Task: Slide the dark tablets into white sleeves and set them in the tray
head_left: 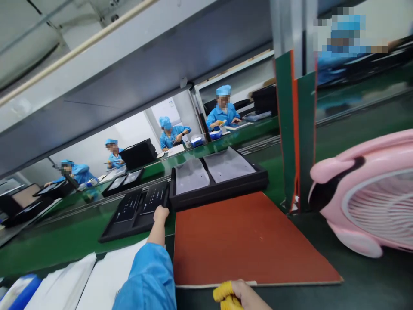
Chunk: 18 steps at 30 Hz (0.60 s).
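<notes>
My left hand reaches forward in a blue sleeve, its fingers closed on the near right edge of a flat black tray with printed inserts, lying on the green conveyor belt. Right beside it stands a thicker black tray holding two grey bags. My right hand shows only partly at the bottom edge. Its fingers wear yellow finger cots and are curled at the near edge of a red mat; whatever they hold is hidden.
A pink desk fan stands at the right. A green and orange post rises behind the mat. White sheets and a blue object lie at the lower left. Several people in blue coats work across the belt.
</notes>
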Each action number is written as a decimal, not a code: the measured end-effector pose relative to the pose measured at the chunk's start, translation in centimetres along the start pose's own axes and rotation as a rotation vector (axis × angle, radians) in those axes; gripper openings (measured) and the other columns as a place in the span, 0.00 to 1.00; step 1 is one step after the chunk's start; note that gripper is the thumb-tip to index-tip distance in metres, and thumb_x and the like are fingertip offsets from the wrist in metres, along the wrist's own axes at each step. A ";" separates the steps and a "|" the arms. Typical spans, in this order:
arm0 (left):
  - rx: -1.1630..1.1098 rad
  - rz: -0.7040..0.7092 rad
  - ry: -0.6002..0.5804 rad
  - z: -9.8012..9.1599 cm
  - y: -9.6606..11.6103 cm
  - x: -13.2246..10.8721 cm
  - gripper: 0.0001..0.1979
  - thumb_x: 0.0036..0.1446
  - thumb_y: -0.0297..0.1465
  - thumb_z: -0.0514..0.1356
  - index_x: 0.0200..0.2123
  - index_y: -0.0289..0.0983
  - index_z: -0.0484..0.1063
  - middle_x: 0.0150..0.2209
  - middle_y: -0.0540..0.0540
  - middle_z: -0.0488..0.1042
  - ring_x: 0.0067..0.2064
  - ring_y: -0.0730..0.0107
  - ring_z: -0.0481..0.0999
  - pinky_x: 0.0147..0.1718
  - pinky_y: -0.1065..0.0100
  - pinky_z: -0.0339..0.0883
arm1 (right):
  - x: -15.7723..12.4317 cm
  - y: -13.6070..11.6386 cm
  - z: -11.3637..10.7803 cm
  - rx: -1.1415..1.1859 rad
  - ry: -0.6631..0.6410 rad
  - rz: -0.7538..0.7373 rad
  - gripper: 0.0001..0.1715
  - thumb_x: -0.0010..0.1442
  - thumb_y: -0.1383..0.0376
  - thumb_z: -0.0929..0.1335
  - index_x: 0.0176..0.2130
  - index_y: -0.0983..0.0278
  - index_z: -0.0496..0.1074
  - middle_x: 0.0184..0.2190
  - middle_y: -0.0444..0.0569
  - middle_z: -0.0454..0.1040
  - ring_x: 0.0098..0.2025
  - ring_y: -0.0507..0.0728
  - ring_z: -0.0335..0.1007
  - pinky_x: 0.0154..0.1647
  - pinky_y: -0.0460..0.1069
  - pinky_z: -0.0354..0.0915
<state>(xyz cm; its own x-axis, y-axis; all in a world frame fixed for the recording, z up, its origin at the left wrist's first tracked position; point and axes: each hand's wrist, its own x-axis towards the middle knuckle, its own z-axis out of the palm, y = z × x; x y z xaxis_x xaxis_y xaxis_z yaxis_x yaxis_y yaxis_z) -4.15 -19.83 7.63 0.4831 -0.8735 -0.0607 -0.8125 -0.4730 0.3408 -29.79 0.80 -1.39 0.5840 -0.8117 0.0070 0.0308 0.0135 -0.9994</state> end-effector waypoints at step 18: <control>-0.441 0.263 0.009 -13.5 -14.3 -25.4 0.09 0.31 0.30 0.60 0.22 0.36 0.70 0.21 0.51 0.68 0.27 0.64 0.69 0.28 0.67 0.61 | 2.3 -4.3 8.3 0.789 -0.128 0.149 0.36 0.37 0.52 0.74 0.43 0.64 0.66 0.44 0.53 0.69 0.45 0.56 0.65 0.44 0.52 0.60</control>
<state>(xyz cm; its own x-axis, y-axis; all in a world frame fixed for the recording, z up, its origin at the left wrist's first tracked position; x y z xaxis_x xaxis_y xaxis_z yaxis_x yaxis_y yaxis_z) -0.38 10.71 16.94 0.2852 -0.9544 0.0881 -0.6928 -0.1418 0.7070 -21.87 3.68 3.24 0.7138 -0.6966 -0.0731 0.4803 0.5627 -0.6728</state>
